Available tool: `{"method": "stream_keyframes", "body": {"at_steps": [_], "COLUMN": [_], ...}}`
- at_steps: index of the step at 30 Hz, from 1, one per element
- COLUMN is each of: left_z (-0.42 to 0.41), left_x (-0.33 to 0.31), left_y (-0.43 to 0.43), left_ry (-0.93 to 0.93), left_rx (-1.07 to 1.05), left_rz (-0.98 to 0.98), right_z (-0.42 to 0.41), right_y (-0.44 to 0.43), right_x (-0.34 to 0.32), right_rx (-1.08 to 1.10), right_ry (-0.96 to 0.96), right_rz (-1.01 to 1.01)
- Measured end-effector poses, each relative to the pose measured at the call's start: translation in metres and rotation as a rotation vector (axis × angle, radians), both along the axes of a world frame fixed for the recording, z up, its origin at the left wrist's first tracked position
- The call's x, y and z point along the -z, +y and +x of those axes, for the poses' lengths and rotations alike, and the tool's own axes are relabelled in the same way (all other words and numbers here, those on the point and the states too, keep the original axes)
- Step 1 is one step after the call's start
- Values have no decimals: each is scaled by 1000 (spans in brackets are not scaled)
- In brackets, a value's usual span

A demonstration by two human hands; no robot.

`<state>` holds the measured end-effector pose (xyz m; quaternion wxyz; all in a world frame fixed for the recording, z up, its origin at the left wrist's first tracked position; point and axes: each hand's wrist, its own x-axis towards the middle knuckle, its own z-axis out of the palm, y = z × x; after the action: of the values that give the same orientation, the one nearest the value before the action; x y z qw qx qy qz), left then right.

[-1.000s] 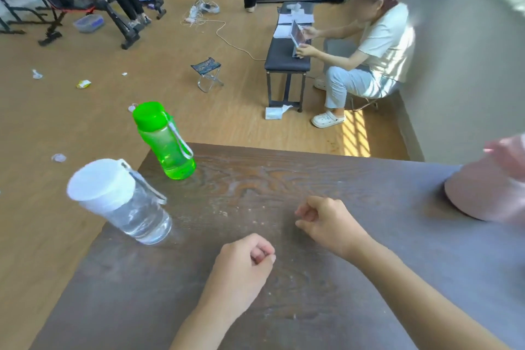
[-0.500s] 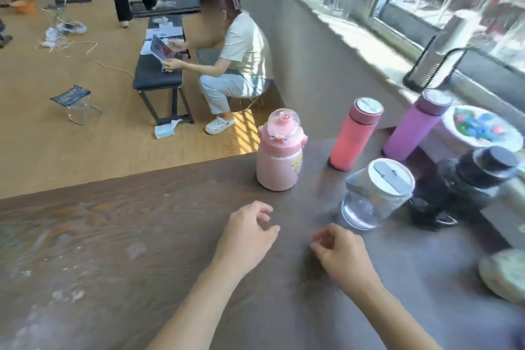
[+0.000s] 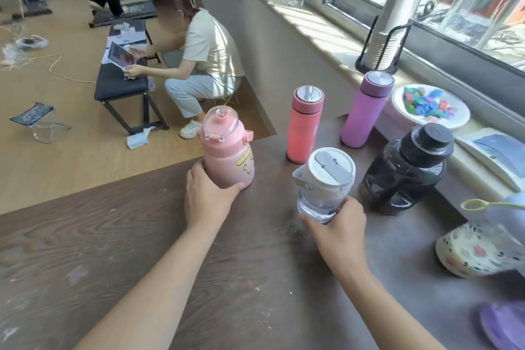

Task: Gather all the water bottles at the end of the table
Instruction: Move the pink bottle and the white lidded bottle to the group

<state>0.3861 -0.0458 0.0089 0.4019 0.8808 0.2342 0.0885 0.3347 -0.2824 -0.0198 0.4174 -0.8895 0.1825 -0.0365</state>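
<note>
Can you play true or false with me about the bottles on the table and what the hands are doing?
1. The left hand is on the pale pink bottle. True.
2. The right hand holds the black jug. False: it grips the clear bottle with the grey lid.
3. The purple bottle is lying on its side. False: it stands upright.
4. The coral bottle stands behind the clear bottle. True.
5. The black jug has a black cap. True.
</note>
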Motion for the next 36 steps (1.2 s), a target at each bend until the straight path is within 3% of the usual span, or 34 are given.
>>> {"method": "stream_keyframes", "body": {"at_steps": [6, 13, 23, 36], "left_z": [10, 17, -4, -134], "left_x": [6, 5, 4, -11], "left_y": [0, 0, 13, 146], "left_ry": [-32, -41, -82, -101], "left_rx": [-16, -25, -83, -352], "left_rz": [-112, -241, -244, -251], "right_z": [-4, -2, -3, -19], "right_y": [-3, -6, 9, 157], "right_x": [-26, -18, -11, -24], "right_rx": [-85, -70, -63, -379], "right_ry": [-190, -149, -113, -32], "right_rz": [243, 248, 255, 330]}}
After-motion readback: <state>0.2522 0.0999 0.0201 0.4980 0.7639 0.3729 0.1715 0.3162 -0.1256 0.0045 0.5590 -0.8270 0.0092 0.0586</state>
